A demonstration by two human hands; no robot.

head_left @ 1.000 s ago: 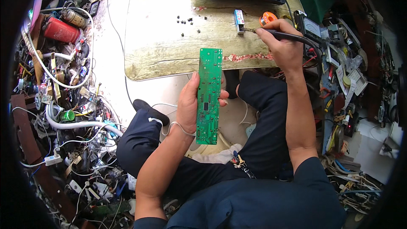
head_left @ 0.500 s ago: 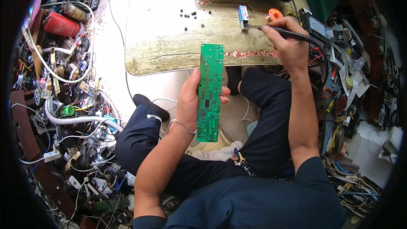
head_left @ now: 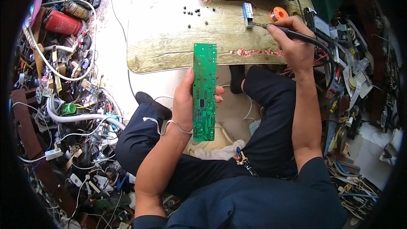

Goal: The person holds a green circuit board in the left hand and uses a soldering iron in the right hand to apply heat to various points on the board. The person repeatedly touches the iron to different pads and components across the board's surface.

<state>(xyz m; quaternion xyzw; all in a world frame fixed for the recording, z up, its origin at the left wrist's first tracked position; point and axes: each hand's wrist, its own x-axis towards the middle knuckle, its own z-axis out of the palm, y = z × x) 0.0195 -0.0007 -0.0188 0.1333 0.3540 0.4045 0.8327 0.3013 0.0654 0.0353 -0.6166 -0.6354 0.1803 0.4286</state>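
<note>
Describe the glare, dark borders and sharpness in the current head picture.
Head view: glare bleaches the upper left of the yellowish wood-grain tabletop and the pale floor beside it; head view: black fills both side edges, curving inward at the corners; head view: the long green circuit board looks fairly sharp.

From the person's head, the left of 2 side-by-side fisheye cameras looks steeply down, upright, past the navy shirt (head_left: 254,201). The left hand (head_left: 183,101) and right hand (head_left: 295,44) fall within its near, wide field; the wood-grain tabletop (head_left: 165,46) lies ahead, edges bowing toward the blackened rim.
</note>
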